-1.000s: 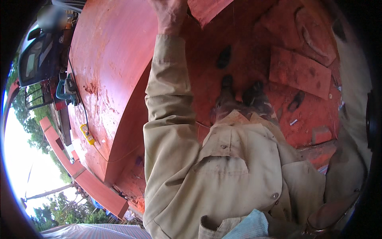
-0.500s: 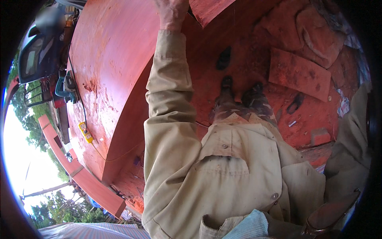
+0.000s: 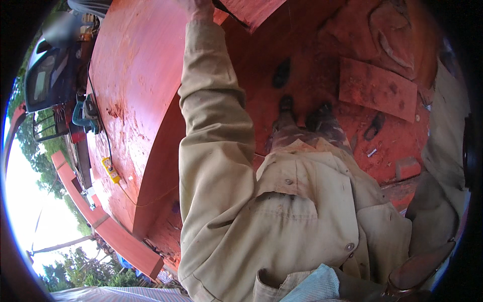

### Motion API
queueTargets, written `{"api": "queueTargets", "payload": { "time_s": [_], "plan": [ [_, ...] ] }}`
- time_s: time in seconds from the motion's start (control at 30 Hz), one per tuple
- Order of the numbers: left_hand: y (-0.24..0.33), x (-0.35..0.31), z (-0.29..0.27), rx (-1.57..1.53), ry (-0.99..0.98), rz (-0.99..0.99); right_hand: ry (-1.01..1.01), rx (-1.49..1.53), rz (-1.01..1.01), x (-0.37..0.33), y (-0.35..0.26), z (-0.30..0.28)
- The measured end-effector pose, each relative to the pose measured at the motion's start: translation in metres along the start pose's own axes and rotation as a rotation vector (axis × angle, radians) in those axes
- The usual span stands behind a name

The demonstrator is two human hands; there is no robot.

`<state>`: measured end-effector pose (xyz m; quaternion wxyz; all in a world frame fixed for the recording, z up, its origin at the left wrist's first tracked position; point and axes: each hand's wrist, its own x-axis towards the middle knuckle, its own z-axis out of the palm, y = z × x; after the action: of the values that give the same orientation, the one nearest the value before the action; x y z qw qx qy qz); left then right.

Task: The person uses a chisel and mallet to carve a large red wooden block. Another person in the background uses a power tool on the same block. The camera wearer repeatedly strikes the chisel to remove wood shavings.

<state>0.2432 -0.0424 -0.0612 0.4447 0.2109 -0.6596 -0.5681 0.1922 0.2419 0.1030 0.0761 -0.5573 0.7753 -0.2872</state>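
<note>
The left hand, cut off at the top, is by the broad, smooth, curve-edged reddish wooden slab on the person's left; its grip cannot be told. The right hand is out of view.

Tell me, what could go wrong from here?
The teal power tool sits at the edge of the big red slab; a bump might knock it off. The black cord running to the yellow block could get snagged. The board lying on the floor might trip someone.
</note>
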Motion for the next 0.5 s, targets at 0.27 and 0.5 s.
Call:
{"api": "queueTargets", "payload": {
  "time_s": [0.27,0.5],
  "plan": [
    [-0.013,-0.028,-0.006,0.066,-0.167,0.05,-0.007,0.019,-0.026,0.017,-0.003,0.004],
    [-0.012,-0.037,0.0,0.147,-0.191,0.04,0.026,0.029,0.006,0.01,-0.009,-0.001]
  ]
}}
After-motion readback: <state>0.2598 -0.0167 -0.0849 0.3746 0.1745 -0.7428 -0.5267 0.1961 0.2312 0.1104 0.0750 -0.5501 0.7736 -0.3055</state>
